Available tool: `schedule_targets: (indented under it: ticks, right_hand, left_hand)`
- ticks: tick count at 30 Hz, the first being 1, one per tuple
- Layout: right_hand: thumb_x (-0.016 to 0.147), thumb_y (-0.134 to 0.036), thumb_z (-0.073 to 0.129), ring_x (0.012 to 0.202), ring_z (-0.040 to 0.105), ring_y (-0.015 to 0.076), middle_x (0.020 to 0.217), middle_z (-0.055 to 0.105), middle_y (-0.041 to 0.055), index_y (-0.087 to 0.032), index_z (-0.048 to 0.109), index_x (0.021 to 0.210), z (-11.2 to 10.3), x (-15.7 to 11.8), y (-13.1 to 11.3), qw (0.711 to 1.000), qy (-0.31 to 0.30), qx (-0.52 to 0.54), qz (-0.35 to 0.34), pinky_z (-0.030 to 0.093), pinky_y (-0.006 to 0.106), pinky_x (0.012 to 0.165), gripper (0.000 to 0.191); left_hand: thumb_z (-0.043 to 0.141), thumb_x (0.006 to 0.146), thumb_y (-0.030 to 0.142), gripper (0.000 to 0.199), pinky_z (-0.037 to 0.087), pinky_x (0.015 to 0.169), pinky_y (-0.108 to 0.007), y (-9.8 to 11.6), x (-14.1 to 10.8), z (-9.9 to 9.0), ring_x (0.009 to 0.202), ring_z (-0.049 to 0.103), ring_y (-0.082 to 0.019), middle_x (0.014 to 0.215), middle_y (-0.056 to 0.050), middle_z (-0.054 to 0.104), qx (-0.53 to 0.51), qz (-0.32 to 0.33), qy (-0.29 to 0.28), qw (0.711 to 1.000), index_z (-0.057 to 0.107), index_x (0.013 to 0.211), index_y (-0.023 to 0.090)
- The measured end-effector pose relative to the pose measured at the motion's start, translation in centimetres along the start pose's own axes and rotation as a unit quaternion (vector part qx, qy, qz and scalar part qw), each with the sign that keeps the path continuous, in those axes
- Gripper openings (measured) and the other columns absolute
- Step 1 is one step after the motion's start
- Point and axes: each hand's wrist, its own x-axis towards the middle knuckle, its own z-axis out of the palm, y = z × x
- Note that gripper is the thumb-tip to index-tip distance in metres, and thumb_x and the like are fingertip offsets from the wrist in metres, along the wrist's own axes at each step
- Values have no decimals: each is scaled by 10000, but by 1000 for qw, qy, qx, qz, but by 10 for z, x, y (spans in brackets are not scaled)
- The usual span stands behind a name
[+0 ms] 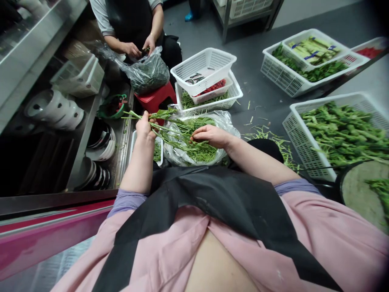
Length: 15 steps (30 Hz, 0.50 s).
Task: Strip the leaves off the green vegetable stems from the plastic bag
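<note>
The open plastic bag [229,121] of greens, clear and crinkled, lies just in front of the black apron [212,194]; its lower edge is partly hidden. Above its left side, the left hand [146,127] grasps a bunch of thin leafy stems [167,127], the fingers curled over so the gripped part is out of sight. The right hand [209,136] is over the bag's right half, fingertips pinched at the stems; whether they close on one is hard to make out. A small white basket [133,144] left of the bag is mostly covered by the left forearm and stems.

Beyond the bag, perforated plastic baskets [203,67] are stacked, the upper one hiding part of the red contents below. Left of those, a co-worker [130,24], head cut off by the frame, handles a filmy bag [148,75] on a smooth red stool [156,97]. Far right of the bag, a latticed basket [310,150] of chunky green stalks [343,125] runs past the edge.
</note>
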Motion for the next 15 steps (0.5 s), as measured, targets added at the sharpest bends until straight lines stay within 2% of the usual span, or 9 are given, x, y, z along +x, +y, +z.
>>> schedule_targets:
  ticks: [4,8,11,13,15]
  right_hand:
    - [692,-254,641,552,543,119,650,670,46,-150,652,619,3,6,4,998,54,9,-6,449,246,510,128]
    - [730,-279,590,452,431,101,545,561,17,-168,546,602,6,11,18,985,115,110,67,378,247,418,175]
    - [764,-248,539,409,338,82,486,433,-33,-181,515,637,-4,15,36,963,182,168,108,373,240,428,145]
    - [802,-242,494,388,291,81,479,369,-57,-184,541,688,-19,17,51,964,221,117,89,385,250,449,137]
    - [839,-248,443,401,353,108,492,399,-39,-173,599,761,-36,19,66,969,245,-33,8,440,295,508,189]
  left_hand:
    - [648,839,375,387,220,339,-160,-2,-7,4,304,332,-41,389,86,323,15,52,-2,999,420,595,179]
    - [613,867,390,387,242,347,-158,2,-10,7,308,333,-36,399,83,331,8,97,1,995,445,594,172]
    - [596,883,386,383,244,340,-152,12,-4,3,309,320,-33,392,87,310,-24,102,14,994,434,605,178]
    - [564,907,382,379,243,334,-148,20,2,0,308,305,-33,386,89,300,-49,91,24,994,415,619,185]
    - [512,936,388,381,242,330,-149,26,8,-4,305,295,-34,383,90,300,-65,76,32,994,396,632,190]
